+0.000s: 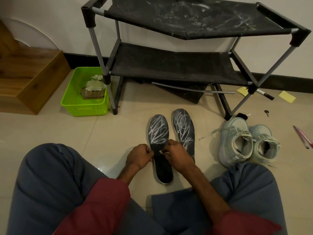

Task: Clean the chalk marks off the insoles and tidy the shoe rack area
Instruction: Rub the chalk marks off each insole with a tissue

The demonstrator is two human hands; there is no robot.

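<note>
**A:** How far along is the cleaning?

**B:** Early, I'd judge. Two dark foam insoles lie on the tiles just in front of the black fabric-shelved shoe rack [169, 65]. The half-cleaned insole [159, 131] has a bare heel half, but white chalk scribbles cover the end toward the rack. The other insole [183, 128] is scribbled nearly all over.

**A:** And the hands?

**B:** The left hand [139, 154] curls its fingers on the half-cleaned insole's edge. The right hand [177, 156] is closed round a small white piece [160, 151] against the insole; what it is, I cannot tell.

**A:** The tidying?

**B:** Seemingly not begun. Pale blue sneakers [235, 141], yellow paper notes [287, 96] and a black-capped marker [265, 94] lie by the rack's right legs.
</note>
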